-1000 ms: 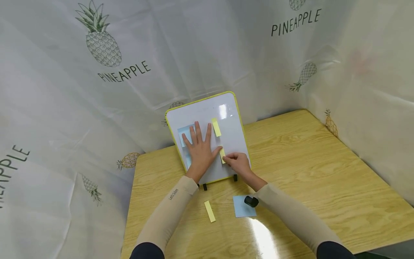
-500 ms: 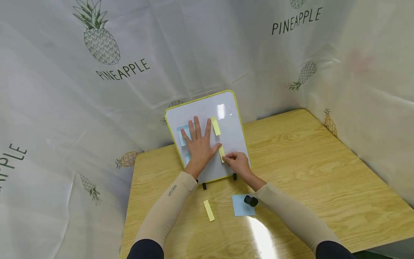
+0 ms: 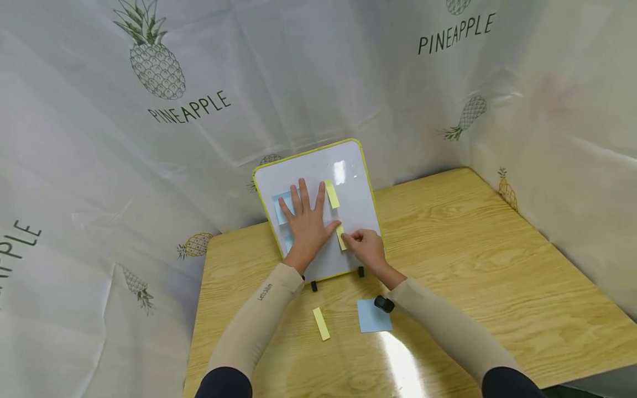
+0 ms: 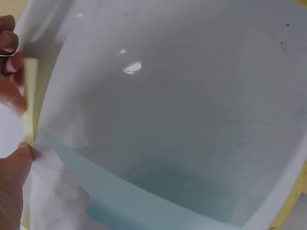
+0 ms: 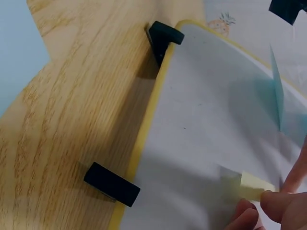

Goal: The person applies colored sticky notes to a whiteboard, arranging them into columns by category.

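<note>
A small white board [image 3: 320, 268] with a yellow rim leans upright on black feet. My left hand [image 3: 307, 225] lies spread on it, its thumb touching the top of a yellow sticky note strip [image 3: 340, 236]. At the strip's lower right edge, my right hand [image 3: 367, 246] pinches with curled thumb and finger. The left wrist view shows the strip [image 4: 29, 103] standing partly off the board, held at one end by the left thumb. Above it is a second yellow strip [image 3: 332, 194]. Blue sticky notes [image 3: 280, 212] are partly hidden behind my left hand; their edges lift.
On the wooden table [image 3: 473, 265] in front of the board lie a loose yellow strip [image 3: 321, 324] and a blue square note [image 3: 370, 319], the latter partly under the right wrist camera [image 3: 384, 303]. A pineapple-print sheet [image 3: 298, 83] hangs close behind the board.
My right fingertips have slid slightly up along the yellow strip's edge. My left hand stays in place on the board. The view has shifted a little.
</note>
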Available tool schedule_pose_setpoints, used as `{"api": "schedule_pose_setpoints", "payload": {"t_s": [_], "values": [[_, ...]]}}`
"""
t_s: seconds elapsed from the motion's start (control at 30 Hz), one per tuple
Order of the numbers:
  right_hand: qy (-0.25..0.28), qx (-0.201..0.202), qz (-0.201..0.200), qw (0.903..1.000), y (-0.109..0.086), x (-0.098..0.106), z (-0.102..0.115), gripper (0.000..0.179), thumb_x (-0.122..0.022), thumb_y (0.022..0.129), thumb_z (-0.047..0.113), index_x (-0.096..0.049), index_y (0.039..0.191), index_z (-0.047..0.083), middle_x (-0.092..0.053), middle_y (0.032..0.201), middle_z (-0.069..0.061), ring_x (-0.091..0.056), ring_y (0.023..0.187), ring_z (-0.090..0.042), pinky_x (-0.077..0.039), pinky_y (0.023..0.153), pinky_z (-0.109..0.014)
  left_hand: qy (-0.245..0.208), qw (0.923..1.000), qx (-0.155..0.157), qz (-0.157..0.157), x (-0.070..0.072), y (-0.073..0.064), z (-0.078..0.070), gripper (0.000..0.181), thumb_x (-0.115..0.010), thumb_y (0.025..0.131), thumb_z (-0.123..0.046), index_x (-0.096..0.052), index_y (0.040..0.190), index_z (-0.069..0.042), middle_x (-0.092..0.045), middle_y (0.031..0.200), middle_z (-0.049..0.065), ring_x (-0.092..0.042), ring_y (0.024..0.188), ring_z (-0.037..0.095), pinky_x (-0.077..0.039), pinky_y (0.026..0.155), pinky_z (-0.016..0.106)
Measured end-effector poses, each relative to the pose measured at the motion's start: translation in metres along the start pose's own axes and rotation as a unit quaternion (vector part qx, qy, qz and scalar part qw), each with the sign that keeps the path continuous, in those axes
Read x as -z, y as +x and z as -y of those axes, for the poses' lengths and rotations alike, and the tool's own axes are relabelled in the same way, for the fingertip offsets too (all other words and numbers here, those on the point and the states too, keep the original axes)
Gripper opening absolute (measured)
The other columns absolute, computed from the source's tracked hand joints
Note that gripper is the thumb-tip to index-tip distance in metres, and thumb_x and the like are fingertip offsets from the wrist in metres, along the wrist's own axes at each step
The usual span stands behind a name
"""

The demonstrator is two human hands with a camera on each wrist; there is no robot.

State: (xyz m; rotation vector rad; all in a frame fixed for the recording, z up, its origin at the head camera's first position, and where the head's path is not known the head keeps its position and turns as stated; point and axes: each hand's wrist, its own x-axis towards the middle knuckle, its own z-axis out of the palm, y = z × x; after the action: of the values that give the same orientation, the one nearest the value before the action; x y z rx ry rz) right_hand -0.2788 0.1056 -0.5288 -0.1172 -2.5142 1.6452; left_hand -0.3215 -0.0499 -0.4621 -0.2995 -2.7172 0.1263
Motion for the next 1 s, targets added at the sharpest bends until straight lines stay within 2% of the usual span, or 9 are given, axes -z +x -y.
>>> {"api": "schedule_pose_setpoints", "payload": {"t_s": [0.23, 0.4, 0.57, 0.77, 0.9, 1.0], "values": [[-0.053, 0.013, -0.016, 0.9984, -0.001, -0.002, -0.001, 0.032, -0.076, 0.087, 0.034, -0.071, 0.069, 0.007, -0.067, 0.064, -0.004, -0.052, 0.052, -0.014, -0.041, 0.05, -0.026, 0.002, 1.0, -0.002, -0.002, -0.002, 0.001, -0.002, 0.117, -0.061, 0.08, -0.076, 0.013, 0.158, -0.032, 0.03, 0.16, 0.018, 0.013, 0.151, 0.042, -0.005, 0.113, 0.072], [-0.082, 0.003, -0.024, 0.9964, -0.001, -0.002, -0.001, 0.036, -0.075, 0.087, 0.039, -0.071, 0.068, 0.008, -0.068, 0.064, -0.004, -0.053, 0.051, -0.014, -0.04, 0.048, -0.026, 0.002, 0.9999, -0.003, -0.012, -0.003, 0.001, -0.002, 0.117, -0.063, 0.078, -0.076, 0.008, 0.159, -0.031, 0.027, 0.161, 0.018, 0.012, 0.152, 0.042, -0.006, 0.113, 0.072], [-0.096, -0.007, -0.03, 0.9949, 0.0, -0.003, 0.0, 0.042, -0.071, 0.088, 0.046, -0.07, 0.067, 0.01, -0.066, 0.063, -0.003, -0.052, 0.052, -0.015, -0.038, 0.048, -0.026, 0.002, 0.9998, -0.004, -0.018, -0.004, 0.001, -0.002, 0.115, -0.063, 0.078, -0.075, 0.005, 0.16, -0.031, 0.024, 0.162, 0.019, 0.01, 0.152, 0.042, -0.007, 0.112, 0.072], [-0.098, -0.003, -0.03, 0.9948, -0.001, -0.003, -0.004, 0.036, -0.074, 0.087, 0.038, -0.069, 0.066, 0.01, -0.066, 0.063, -0.003, -0.053, 0.053, -0.015, -0.04, 0.05, -0.026, 0.009, 0.9997, -0.006, -0.024, -0.005, 0.002, -0.002, 0.117, -0.063, 0.077, -0.076, 0.007, 0.16, -0.031, 0.024, 0.162, 0.019, 0.008, 0.152, 0.042, -0.008, 0.112, 0.073], [-0.101, 0.017, -0.019, 0.9946, -0.005, -0.002, -0.009, 0.03, -0.076, 0.087, 0.033, -0.068, 0.067, 0.01, -0.064, 0.062, -0.001, -0.052, 0.053, -0.013, -0.041, 0.052, -0.026, 0.008, 0.9999, 0.0, -0.011, -0.006, 0.003, 0.0, 0.117, -0.062, 0.078, -0.077, 0.01, 0.159, -0.032, 0.027, 0.161, 0.019, 0.014, 0.151, 0.041, -0.005, 0.112, 0.073], [-0.105, 0.057, -0.012, 0.9928, -0.009, 0.001, -0.012, 0.026, -0.074, 0.088, 0.029, -0.068, 0.069, 0.012, -0.064, 0.062, 0.0, -0.052, 0.054, -0.011, -0.042, 0.054, -0.027, 0.007, 1.0, 0.001, -0.001, -0.006, 0.002, 0.001, 0.117, -0.061, 0.078, -0.077, 0.011, 0.159, -0.032, 0.029, 0.161, 0.019, 0.016, 0.151, 0.041, -0.003, 0.112, 0.073]]}}
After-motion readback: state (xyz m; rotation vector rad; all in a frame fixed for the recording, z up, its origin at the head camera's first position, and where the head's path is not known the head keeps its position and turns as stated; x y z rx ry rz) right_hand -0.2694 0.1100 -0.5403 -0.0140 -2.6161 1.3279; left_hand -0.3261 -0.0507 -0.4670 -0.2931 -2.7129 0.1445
